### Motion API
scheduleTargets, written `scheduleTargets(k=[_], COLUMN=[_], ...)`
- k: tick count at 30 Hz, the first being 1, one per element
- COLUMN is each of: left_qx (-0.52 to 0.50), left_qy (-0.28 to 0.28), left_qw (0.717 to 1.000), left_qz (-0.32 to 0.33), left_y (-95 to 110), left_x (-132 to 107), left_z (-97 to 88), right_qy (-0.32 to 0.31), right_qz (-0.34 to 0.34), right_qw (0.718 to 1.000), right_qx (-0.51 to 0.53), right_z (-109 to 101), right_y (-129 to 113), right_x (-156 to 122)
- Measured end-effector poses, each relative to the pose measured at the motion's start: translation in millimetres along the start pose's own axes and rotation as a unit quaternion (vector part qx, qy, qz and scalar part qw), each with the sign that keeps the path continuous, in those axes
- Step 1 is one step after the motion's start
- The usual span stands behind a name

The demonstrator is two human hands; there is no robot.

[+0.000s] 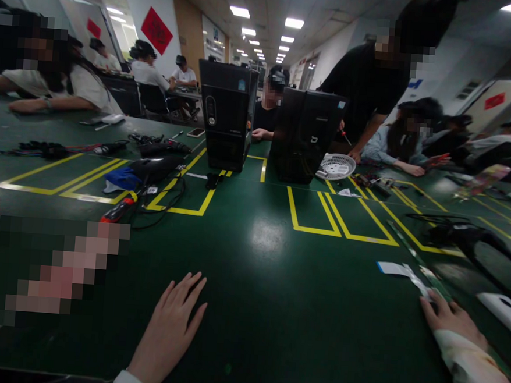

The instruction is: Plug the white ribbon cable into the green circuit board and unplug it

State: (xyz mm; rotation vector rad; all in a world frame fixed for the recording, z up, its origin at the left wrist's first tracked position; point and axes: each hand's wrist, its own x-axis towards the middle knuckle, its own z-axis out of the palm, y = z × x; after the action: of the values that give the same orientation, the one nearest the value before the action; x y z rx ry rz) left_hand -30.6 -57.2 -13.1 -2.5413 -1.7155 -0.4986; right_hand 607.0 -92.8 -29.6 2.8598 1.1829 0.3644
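My left hand lies flat on the dark green table near its front edge, fingers stretched out and holding nothing. My right hand rests at the right, in a pale sleeve, with its fingertips touching a thin white strip that runs back to a white and blue card. Its fingers look loosely extended. Two black computer cases stand upright at the middle of the table, well beyond both hands.
Yellow tape marks boxes on the table. Black cables, a blue cloth and a red-handled screwdriver lie at left. A white fan grille sits by the right case, a white device at far right. Several people sit around; one in black leans over.
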Motion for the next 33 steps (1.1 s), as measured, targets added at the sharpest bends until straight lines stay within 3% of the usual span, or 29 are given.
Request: scheduleTargets(k=[3,9,14,21,26,33], left_qx=[0.001,0.003,0.002,-0.003,-0.004,-0.008], left_qy=[0.0,-0.002,0.006,0.004,0.0,-0.002], left_qw=[1.0,1.0,1.0,1.0,1.0,1.0], left_qz=[0.003,0.004,0.005,0.002,-0.003,-0.003], left_y=[-1,-2,0,0,0,1], left_x=[-1,-1,0,-1,-1,0], left_z=[1.8,1.5,-0.2,0.4,-0.5,-1.2], right_qy=[-0.061,-0.11,-0.11,-0.056,0.014,-0.037], right_qz=[0.035,0.061,0.072,0.071,-0.009,-0.063], right_qw=[0.997,0.991,0.989,0.993,0.997,0.995], right_qx=[0.022,0.051,0.066,0.082,0.074,0.061], right_z=[-3,-10,-11,-18,-21,-7], right_y=[0,-3,-5,-17,-20,-5], right_x=[2,7,1,-20,-24,-4])
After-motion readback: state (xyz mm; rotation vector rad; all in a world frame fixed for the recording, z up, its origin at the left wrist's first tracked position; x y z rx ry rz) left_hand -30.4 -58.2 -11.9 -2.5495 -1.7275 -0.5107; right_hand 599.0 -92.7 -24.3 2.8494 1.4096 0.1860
